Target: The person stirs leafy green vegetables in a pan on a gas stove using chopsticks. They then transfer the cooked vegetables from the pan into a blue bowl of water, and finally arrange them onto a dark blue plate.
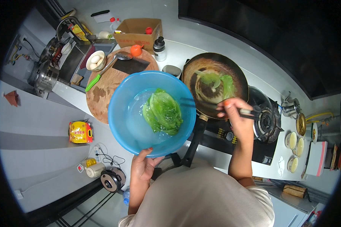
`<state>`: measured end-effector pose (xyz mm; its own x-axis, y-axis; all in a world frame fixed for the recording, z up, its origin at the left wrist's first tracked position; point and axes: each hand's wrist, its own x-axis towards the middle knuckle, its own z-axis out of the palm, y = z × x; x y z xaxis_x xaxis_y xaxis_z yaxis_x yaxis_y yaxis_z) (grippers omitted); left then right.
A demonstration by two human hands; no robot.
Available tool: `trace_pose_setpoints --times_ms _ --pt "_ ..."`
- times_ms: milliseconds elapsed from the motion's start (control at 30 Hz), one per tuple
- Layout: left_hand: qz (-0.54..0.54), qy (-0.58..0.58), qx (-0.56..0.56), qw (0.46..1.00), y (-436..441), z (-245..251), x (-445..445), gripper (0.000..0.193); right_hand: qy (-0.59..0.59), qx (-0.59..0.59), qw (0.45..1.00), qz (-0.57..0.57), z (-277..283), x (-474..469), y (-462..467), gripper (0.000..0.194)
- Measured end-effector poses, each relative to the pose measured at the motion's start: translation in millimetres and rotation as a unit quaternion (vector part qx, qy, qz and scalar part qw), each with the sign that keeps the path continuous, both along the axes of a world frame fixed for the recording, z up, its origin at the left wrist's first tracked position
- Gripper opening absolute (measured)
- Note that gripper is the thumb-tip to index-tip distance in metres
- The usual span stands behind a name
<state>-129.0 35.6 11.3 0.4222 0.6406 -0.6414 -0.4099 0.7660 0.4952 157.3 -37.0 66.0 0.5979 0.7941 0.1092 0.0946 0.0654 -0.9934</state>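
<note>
My left hand (143, 166) grips the near rim of a blue plastic basin (122, 113), thumb over the edge. Green lettuce leaves (164, 113) lie in a heap in the basin, with what looks like water around them. My right hand (235, 115) holds dark chopsticks (206, 105), which are blurred; they point left across the near part of a wok (241, 71), and their tips reach over the basin's right rim. A few lettuce pieces (228, 85) lie in the wok, apart from the chopsticks. The wok's black handle (196, 142) points towards my body.
Left of the basin, a round wooden cutting board (102, 99) carries a green-handled spatula (93, 82), a cleaver blade (130, 65) and a tomato (136, 50). A bowl of eggs (96, 61) stands beside it. Right of the wok are a gas burner (265, 120), a glass lid (254, 93) and several bowls (292, 164).
</note>
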Motion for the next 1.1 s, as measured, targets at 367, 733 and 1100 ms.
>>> trace_pose_setpoints --times_ms 367,733,1100 --pt "0.005 0.007 0.001 1.000 2 -6 1 0.044 -0.078 -0.056 0.980 -0.173 -52 90 23 0.017" --pt "0.011 0.008 -0.011 1.000 2 -2 4 0.046 -0.164 -0.110 0.963 -0.181 -70 93 53 0.029" --pt "-0.001 0.008 -0.006 1.000 2 -5 0 0.040 0.006 0.015 0.974 -0.225 -64 99 29 0.033"
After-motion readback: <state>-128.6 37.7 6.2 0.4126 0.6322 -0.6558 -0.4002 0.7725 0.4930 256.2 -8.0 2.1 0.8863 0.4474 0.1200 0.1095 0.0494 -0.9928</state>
